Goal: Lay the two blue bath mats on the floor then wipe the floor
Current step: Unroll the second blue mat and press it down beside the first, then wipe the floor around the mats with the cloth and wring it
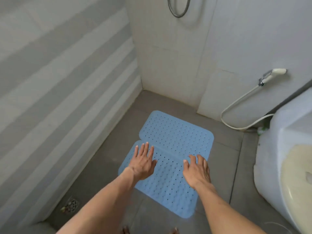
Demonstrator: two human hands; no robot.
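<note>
Two light blue perforated bath mats lie flat on the grey tiled floor point(104, 159). The far mat point(175, 132) sits nearer the back wall, and the near mat point(168, 186) lies against its front edge, slightly overlapping. My left hand point(143, 162) hovers palm down over the near mat's left part, fingers spread, holding nothing. Spread the same way, my right hand point(196, 171) is over that mat's right part, also with nothing in it. Whether the palms touch the mat I cannot tell.
A white toilet point(287, 166) stands at the right, close to the mats. A bidet sprayer point(271, 76) with its hose hangs on the back wall. A floor drain point(71, 204) sits at the lower left by the tiled wall. My toes point(125, 230) show at the bottom edge.
</note>
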